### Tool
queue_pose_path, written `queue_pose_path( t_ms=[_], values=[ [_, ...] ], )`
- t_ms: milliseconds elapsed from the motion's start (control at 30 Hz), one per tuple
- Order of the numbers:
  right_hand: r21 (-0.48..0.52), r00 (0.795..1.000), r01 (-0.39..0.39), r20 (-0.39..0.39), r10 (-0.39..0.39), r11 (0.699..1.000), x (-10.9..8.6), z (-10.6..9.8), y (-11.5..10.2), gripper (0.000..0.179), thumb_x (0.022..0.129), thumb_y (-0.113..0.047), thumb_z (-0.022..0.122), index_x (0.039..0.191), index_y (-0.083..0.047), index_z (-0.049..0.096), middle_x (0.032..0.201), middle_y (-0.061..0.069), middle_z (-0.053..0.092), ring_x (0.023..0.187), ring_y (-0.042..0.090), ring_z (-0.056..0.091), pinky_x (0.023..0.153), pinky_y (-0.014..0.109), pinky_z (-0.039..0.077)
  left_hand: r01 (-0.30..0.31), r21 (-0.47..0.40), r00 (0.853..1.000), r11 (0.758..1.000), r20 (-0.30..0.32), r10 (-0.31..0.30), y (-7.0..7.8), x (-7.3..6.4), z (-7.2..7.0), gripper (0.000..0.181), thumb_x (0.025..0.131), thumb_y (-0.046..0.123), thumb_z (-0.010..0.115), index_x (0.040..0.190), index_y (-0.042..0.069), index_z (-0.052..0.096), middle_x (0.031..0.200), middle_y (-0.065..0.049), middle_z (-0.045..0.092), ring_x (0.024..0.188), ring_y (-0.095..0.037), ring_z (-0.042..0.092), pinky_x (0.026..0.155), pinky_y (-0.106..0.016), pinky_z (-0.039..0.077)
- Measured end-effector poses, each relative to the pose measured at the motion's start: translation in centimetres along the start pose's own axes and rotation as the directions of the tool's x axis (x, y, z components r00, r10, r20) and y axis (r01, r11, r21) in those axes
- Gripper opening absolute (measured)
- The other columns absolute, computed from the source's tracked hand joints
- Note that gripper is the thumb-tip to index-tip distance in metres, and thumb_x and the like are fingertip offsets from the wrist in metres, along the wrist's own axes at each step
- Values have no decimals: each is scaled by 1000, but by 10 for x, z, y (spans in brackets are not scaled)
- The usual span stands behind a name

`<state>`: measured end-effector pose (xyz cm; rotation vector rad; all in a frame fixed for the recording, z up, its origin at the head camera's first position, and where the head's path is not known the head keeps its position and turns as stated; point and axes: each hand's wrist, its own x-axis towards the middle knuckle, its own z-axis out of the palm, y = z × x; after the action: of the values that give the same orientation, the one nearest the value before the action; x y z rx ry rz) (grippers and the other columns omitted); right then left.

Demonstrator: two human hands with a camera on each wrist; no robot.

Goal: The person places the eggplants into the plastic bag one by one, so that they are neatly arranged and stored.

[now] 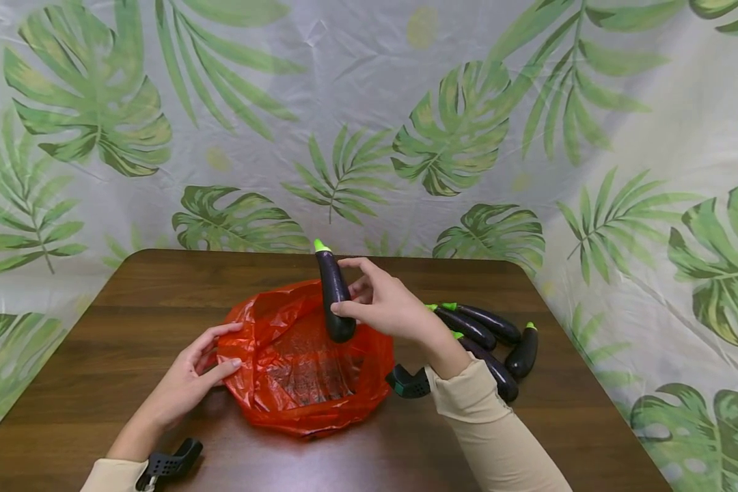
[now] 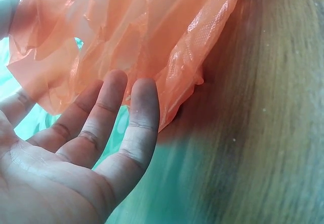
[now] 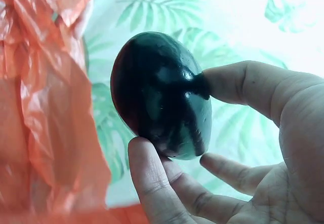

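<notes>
A dark purple eggplant (image 1: 333, 294) with a bright green stem end stands nearly upright above the bag's opening. My right hand (image 1: 384, 301) holds it between thumb and fingers; in the right wrist view its rounded glossy end (image 3: 157, 97) faces the camera. Below it a red plastic bag (image 1: 307, 424) sits on the table, its mouth spread wide. At the bag's left side, my left hand (image 1: 190, 376) holds the rim with thumb and fingers. The left wrist view shows several fingertips (image 2: 144, 95) against the thin film (image 2: 167, 46).
Several more eggplants (image 1: 488, 324) lie on the right part of the brown wooden table (image 1: 129, 321), partly behind the right forearm. A leaf-patterned cloth (image 1: 369, 137) hangs behind the table. Black wrist devices (image 1: 411, 383) sit on both wrists.
</notes>
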<state>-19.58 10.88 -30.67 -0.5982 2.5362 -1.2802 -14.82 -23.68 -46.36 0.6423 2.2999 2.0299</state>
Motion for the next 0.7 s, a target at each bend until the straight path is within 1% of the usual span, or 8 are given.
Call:
queue_pose_path(
  t_ms=[200,400,600,700],
  values=[
    [7,999,-11,34,11,1000,8,23,-5,71,100,-27,77,162,-25,41,119,13,66,95,20,72,77,32,58,16,6,1000,1000,0,-16,0,-1,0,52,106,0,61,156,1,44,135,13,61,105,-6,70,79,-29,65],
    [-7,998,-19,61,19,1000,14,44,-9,72,100,-29,77,161,-23,41,115,9,68,91,17,72,74,32,57,22,20,1000,1000,-4,-22,0,-1,0,53,107,1,61,156,2,44,135,13,60,109,-4,69,81,-28,65],
    [-17,995,-37,89,38,999,20,61,-7,72,99,-29,77,161,-22,41,112,7,68,84,17,70,71,30,55,27,19,1000,999,-1,-27,1,-1,0,53,106,1,62,156,3,44,136,13,60,111,-4,69,81,-30,65],
    [-37,994,-46,93,50,998,22,68,-5,72,98,-29,78,160,-21,42,111,6,68,82,17,69,70,30,54,32,20,999,999,-1,-32,0,-1,0,53,107,2,62,156,4,44,135,14,60,110,-4,70,81,-30,65]
  ],
)
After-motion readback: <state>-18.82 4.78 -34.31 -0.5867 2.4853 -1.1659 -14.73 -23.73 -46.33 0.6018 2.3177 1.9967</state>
